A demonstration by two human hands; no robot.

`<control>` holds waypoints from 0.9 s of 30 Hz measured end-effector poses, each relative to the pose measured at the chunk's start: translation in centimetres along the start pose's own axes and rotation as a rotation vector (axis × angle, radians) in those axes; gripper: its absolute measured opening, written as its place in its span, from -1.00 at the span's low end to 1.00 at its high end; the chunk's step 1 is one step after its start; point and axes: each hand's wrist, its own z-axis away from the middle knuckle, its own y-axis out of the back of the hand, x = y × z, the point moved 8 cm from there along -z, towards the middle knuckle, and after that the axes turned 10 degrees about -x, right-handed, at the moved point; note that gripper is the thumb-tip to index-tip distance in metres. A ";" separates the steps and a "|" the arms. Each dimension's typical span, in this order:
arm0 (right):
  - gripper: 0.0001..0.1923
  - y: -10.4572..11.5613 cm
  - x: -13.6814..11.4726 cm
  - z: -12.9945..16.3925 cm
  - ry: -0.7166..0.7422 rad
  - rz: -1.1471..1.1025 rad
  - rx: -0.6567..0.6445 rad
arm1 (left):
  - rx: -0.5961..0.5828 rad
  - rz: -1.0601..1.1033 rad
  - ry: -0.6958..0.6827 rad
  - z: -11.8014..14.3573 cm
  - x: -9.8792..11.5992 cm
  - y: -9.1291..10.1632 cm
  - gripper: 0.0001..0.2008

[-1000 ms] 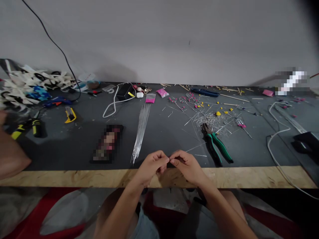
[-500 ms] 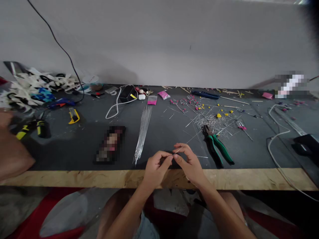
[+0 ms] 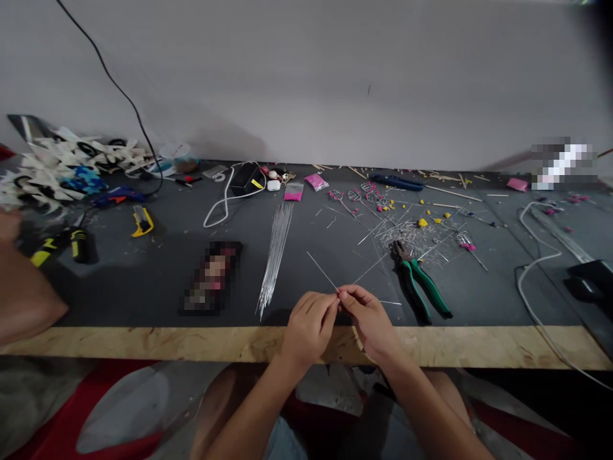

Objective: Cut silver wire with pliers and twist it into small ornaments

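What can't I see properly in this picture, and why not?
All in the head view:
Thin wire: its pinched part is hidden by the left hand and right hand.
Dark flat object: its face is blurred into squares.
Someone's arm: cut off by the left edge.
Yellow bits: too small to tell what they are.

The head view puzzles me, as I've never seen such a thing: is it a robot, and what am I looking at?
No robot here: these are a person's bare left hand and right hand. One camera, worn on that person's head, looks forward and down. The hands' fingers meet, pinching a thin metal wire that sticks up leftward. On the dark table lie a bundle of wires, green-handled pliers, a yellow cutter and small pink packets. At far left is part of another person's arm.
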 end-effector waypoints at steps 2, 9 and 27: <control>-0.84 0.0 0.2 0.0 0.000 -0.019 0.001 | -0.019 0.083 0.085 -0.1 -0.4 0.0 -0.88; -0.87 -1.9 0.3 0.0 0.002 -0.263 -0.153 | -0.049 0.740 0.538 0.5 -3.6 -2.4 -0.81; -0.84 -1.5 0.2 -0.2 -0.092 -0.131 -0.129 | -0.053 0.064 0.128 -0.2 -2.1 0.0 -0.85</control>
